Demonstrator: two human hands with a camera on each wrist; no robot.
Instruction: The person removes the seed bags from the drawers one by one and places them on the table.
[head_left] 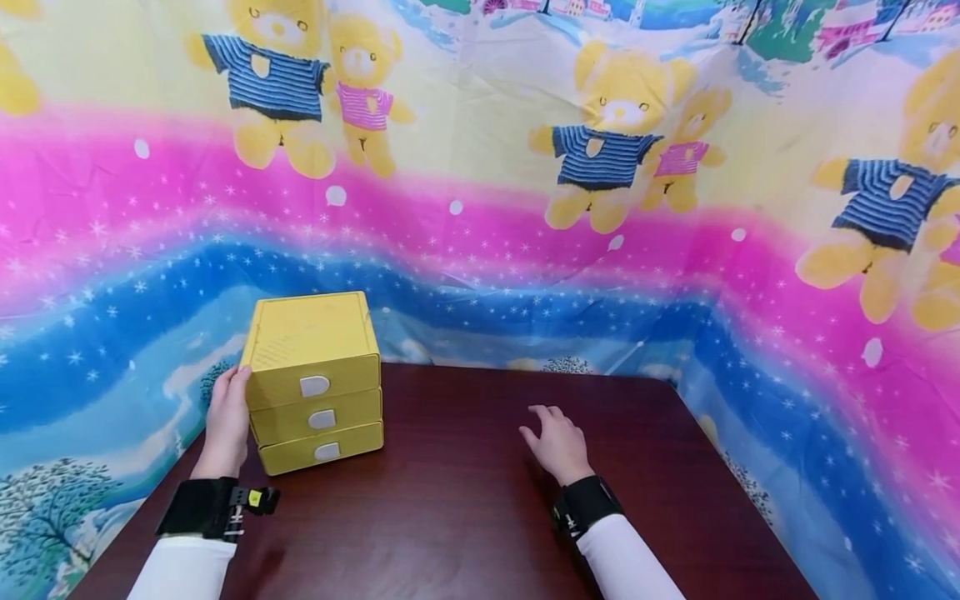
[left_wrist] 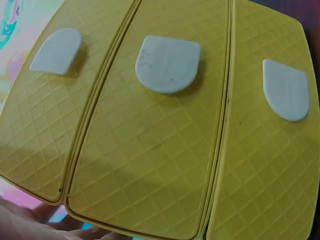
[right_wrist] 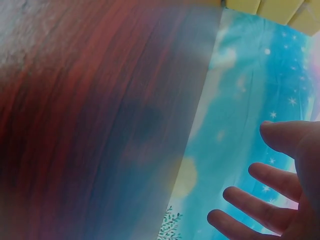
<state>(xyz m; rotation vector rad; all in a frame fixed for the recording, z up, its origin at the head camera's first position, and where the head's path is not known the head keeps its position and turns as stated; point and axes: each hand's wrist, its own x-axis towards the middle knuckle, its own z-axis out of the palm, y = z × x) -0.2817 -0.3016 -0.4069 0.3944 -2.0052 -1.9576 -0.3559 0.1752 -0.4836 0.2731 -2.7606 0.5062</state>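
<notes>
A yellow storage box [head_left: 313, 333] with three stacked drawers stands on the left half of the table, its pale tab handles facing me. Along its left side lies my left hand [head_left: 227, 417], fingers touching the side wall near the front corner. The left wrist view brings the ridged drawer fronts [left_wrist: 150, 135] close, with part of the left fingers [left_wrist: 75, 227] showing at the lower edge. My right hand [head_left: 558, 446] is held over the table to the right of the box, holding nothing. Its fingers [right_wrist: 260, 207] are spread and loosely bent in the right wrist view.
The dark reddish wooden table [head_left: 450, 500] reaches back to a printed curtain [head_left: 480, 275] with bears and snowflakes, which hangs at the back and both sides. A black wrist strap with a small camera [head_left: 255, 500] sits on the left wrist.
</notes>
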